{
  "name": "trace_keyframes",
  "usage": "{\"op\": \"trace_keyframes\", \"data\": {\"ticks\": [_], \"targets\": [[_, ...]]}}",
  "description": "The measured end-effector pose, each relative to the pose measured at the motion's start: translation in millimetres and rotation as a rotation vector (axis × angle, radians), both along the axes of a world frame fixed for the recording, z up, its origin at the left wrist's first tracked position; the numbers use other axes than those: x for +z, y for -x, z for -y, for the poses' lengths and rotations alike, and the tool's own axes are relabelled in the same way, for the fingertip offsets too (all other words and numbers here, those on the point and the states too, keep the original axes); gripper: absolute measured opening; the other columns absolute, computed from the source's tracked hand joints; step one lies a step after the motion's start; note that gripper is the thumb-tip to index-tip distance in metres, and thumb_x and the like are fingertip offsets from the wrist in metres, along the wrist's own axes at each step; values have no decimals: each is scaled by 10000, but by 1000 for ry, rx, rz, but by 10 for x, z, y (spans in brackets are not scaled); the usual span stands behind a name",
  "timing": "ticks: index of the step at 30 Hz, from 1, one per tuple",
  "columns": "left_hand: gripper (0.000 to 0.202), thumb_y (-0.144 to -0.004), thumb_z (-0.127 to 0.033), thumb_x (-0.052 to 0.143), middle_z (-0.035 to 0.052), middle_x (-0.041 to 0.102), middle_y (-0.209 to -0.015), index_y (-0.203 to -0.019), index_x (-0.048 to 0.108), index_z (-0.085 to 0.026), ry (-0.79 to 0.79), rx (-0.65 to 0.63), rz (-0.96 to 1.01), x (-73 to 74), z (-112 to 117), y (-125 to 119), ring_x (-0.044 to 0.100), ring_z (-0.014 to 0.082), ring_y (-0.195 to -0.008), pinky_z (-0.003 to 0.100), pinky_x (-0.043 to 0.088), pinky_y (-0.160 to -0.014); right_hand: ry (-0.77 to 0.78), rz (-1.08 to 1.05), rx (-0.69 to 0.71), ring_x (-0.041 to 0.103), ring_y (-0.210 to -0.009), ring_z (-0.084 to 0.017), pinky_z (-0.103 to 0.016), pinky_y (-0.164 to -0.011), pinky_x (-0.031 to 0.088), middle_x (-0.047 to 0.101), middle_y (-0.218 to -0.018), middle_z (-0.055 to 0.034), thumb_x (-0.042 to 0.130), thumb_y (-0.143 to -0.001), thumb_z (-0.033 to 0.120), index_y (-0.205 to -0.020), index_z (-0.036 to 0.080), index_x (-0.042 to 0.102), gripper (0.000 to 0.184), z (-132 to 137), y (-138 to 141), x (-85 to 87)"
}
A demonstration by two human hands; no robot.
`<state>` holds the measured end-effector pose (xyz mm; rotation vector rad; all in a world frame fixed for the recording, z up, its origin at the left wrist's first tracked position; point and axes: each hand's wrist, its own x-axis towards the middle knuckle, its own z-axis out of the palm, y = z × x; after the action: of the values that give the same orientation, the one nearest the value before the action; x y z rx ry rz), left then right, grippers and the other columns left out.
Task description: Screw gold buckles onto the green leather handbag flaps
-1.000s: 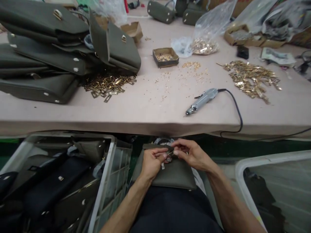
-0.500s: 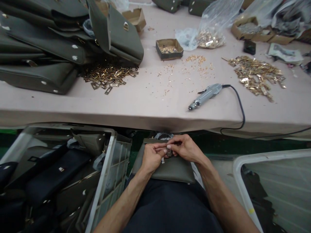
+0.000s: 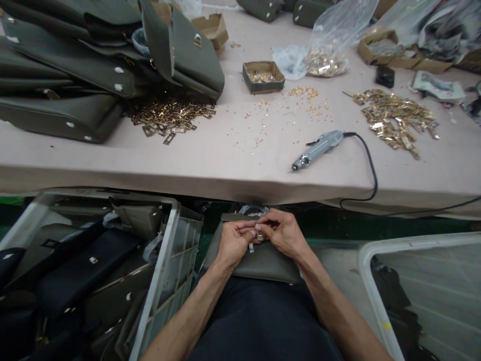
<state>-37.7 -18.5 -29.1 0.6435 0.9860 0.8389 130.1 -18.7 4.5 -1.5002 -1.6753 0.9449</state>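
An olive-green handbag lies on my lap, its handle toward the table edge. Over its upper part both hands meet, fingertips close together. My right hand is closed, pinching a small metal bag clasp between thumb and finger. From the other side, my left hand is closed too, its thumb and fingertips against the same clasp. A small white tab hangs just below the fingertips. The fingers partly hide the clasp, so its fit to the bag cannot be made out.
A grey electric screwdriver with a black cord lies on the table. Behind it are scattered screws, a small box and piles of gold metal plates. Olive bags are stacked left. Crates flank my legs.
The clasp now shows a brighter, more light-catching face between my fingers. My right hand has shifted slightly; the left stays almost in place.
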Motion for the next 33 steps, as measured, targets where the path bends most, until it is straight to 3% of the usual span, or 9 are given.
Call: {"op": "trace_keyframes", "data": {"ticks": [13,25,30,33], "targets": [[452,-640,-247,897,126,808,-815,-1039,774,-74,-17,50,3,52,49,-44,757,219,-684,303,610,-700,-40,11,-76,637,-724,-191,-297,-655,478,688,-799,-33,745,-836,180,-791,225,760,66,66,3,-85],[388,-578,-191,910,105,805,-777,-935,787,-102,25,117,-37,28,55,-121,735,191,-619,267,604,-623,-126,34,-36,657,-834,-226,-360,-800,540,700,-899,-60,687,-910,206,-912,236,771,90,164,-39,-147],[357,-556,-179,896,102,795,-760,-885,791,-90,79,153,-12,66,15,-126,728,190,-613,285,616,-626,-181,4,65,654,-901,-224,-372,-844,532,691,-954,-69,647,-946,193,-966,228,759,119,187,-90,-113],[337,-542,-176,888,109,787,-737,-848,790,-75,112,161,-3,77,-12,-113,735,201,-619,283,613,-619,-189,11,159,641,-951,-233,-385,-859,535,668,-1048,-77,714,-903,203,-1073,235,743,175,214,-138,-95]]}}
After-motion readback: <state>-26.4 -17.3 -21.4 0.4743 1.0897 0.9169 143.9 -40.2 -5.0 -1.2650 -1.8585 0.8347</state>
